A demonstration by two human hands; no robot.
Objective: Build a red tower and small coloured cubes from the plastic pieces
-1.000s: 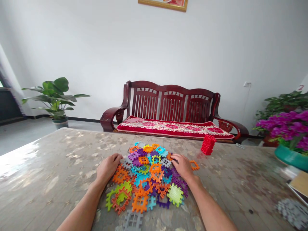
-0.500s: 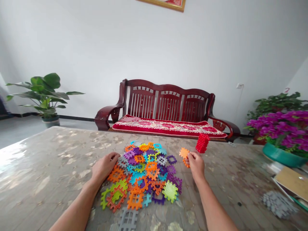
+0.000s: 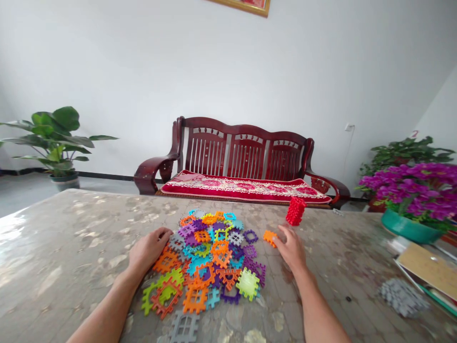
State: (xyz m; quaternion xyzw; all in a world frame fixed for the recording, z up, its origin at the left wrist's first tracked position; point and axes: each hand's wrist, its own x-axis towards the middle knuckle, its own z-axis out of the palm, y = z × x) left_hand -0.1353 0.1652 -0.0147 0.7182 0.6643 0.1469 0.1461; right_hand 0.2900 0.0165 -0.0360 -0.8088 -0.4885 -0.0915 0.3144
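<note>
A heap of colourful interlocking plastic tiles (image 3: pixel 203 259) lies on the table, in orange, purple, blue, green and grey. My left hand (image 3: pixel 149 248) rests at the heap's left side, its fingers curled in and nothing seen in them. To the right of the heap, my right hand (image 3: pixel 291 245) is low over the table with thumb and forefinger apart. Its thumb tip is at the edge of an orange tile (image 3: pixel 270 237) lying flat; whether they touch I cannot tell. Just beyond this hand stands an upright stack of red tiles (image 3: pixel 295 211).
A pile of grey tiles (image 3: pixel 403 296) lies at the right, near a box with a brown cover (image 3: pixel 426 264). Purple flowers in a teal pot (image 3: pixel 410 227) stand behind it. A small black object (image 3: pixel 348 298) is on the table (image 3: pixel 82 247); a wooden bench (image 3: pixel 246 152) stands beyond.
My right hand has lowered the orange tile it held upright and let go of it; it now lies flat. My left hand stays beside the heap. The view has shifted slightly.
</note>
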